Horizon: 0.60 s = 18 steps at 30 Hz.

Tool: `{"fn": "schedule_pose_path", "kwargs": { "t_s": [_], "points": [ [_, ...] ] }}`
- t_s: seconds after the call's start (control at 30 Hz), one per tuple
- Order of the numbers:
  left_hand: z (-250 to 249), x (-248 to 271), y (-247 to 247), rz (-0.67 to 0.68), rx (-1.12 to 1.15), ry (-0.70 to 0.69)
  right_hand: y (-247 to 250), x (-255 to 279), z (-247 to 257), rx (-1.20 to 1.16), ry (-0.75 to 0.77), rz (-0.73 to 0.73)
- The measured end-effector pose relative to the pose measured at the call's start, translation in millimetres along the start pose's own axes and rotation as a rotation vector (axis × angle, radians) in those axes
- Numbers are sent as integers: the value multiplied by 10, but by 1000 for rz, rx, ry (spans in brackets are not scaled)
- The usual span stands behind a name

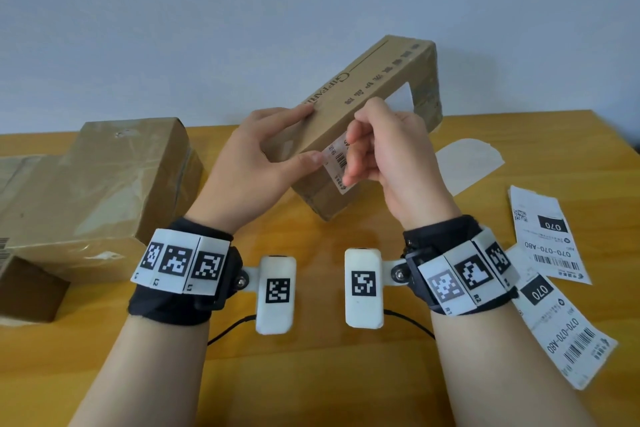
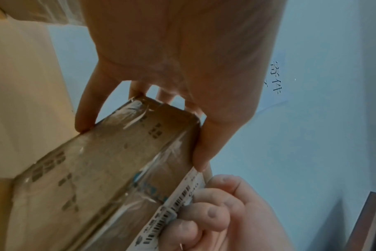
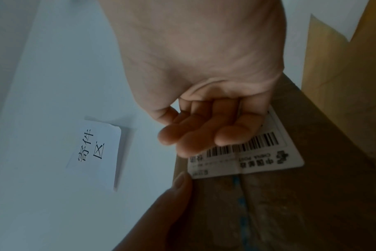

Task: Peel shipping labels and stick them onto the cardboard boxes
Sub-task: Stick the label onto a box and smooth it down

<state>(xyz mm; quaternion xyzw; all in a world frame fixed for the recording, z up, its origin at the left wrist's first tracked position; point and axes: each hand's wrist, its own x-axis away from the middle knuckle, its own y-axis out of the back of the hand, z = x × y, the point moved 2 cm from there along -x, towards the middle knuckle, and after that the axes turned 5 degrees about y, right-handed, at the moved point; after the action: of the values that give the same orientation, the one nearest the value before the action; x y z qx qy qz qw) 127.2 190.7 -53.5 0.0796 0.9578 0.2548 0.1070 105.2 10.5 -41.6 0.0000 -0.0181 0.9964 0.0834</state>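
A long cardboard box [image 1: 377, 80] is tilted up off the wooden table [image 1: 311, 374], its far end raised toward the wall. My left hand [image 1: 304, 135] grips its near end, fingers over the top and thumb [image 3: 180, 183] on the side face at the corner of a white shipping label [image 1: 337, 163]. The label [image 3: 258, 158] lies against that side face, barcode showing. My right hand [image 1: 360, 156] has its fingers curled over the label's upper part and holds it there. That part of the label is hidden under the fingers.
Two larger taped boxes [image 1: 104, 184] and a small dark brown box [image 1: 27, 291] sit at the left. Loose label sheets [image 1: 543, 232] [image 1: 568, 333] lie at the right edge, with a white backing sheet [image 1: 467, 163] behind them. A paper sign [image 3: 94, 152] hangs on the wall.
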Motion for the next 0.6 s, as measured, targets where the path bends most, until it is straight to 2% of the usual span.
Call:
{"fn": "schedule_pose_path", "kwargs": {
  "t_s": [0.23,0.43,0.6],
  "points": [
    [93,-12,55,-132,-37,58,-5,-69,-184,48,-18,15],
    [278,-58,32,-98,83,251,-23,-73,-290,-113,-85,33],
    [275,-62,105,-180,172,271,-89,-121,-191,-259,-6,154]
  ]
}}
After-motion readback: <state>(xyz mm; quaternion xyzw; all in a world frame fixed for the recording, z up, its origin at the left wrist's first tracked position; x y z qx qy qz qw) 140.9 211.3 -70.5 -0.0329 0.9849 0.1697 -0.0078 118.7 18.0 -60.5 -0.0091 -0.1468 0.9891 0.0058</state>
